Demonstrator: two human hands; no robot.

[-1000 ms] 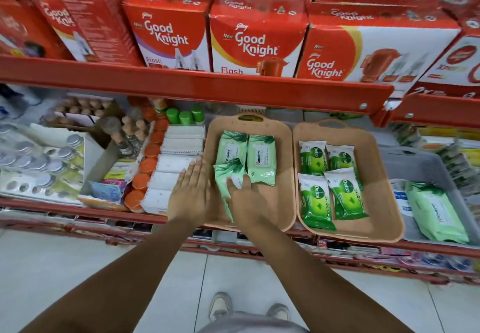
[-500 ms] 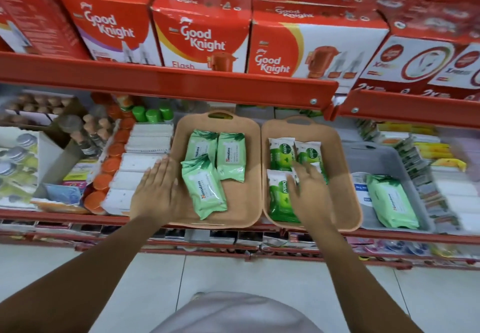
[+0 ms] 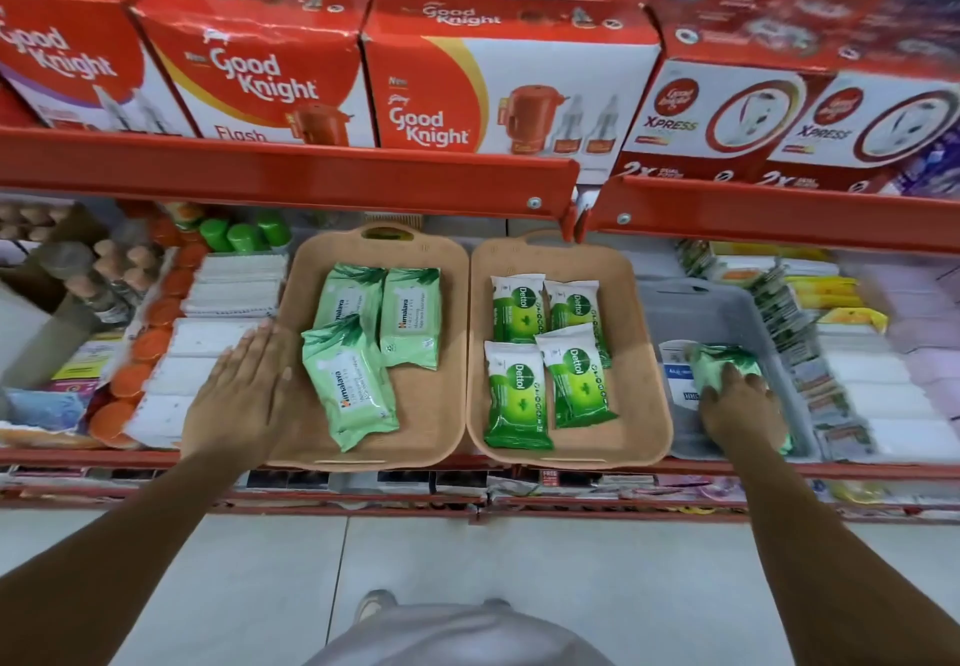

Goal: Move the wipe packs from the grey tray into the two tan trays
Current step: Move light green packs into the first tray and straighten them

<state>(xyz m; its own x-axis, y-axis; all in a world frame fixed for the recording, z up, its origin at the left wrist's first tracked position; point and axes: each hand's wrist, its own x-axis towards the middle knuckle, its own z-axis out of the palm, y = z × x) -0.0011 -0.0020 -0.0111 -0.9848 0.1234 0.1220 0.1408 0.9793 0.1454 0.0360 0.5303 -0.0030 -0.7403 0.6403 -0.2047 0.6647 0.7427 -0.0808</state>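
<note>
Two tan trays sit side by side on the shelf. The left tan tray (image 3: 436, 405) holds three pale green Himalaya wipe packs (image 3: 349, 379). The right tan tray (image 3: 636, 364) holds several Dettol wipe packs (image 3: 519, 390). To their right stands the grey tray (image 3: 727, 312) with a pale green wipe pack (image 3: 719, 366) lying over a white pack (image 3: 678, 379). My right hand (image 3: 740, 408) lies on the green pack in the grey tray, fingers curled over it. My left hand (image 3: 244, 390) rests flat on the left tan tray's left rim, holding nothing.
A red shelf rail (image 3: 291, 171) with Good Knight boxes (image 3: 467, 93) overhangs the trays. White packs (image 3: 208, 353) and orange-capped bottles (image 3: 140, 369) crowd the left; stacked sachets and packs (image 3: 841, 369) fill the right. The tiled floor (image 3: 467, 561) lies below.
My right hand left the pale green pack in the left tan tray, crossed over the Dettol tray and came down on the green pack in the grey tray. The left hand stayed put.
</note>
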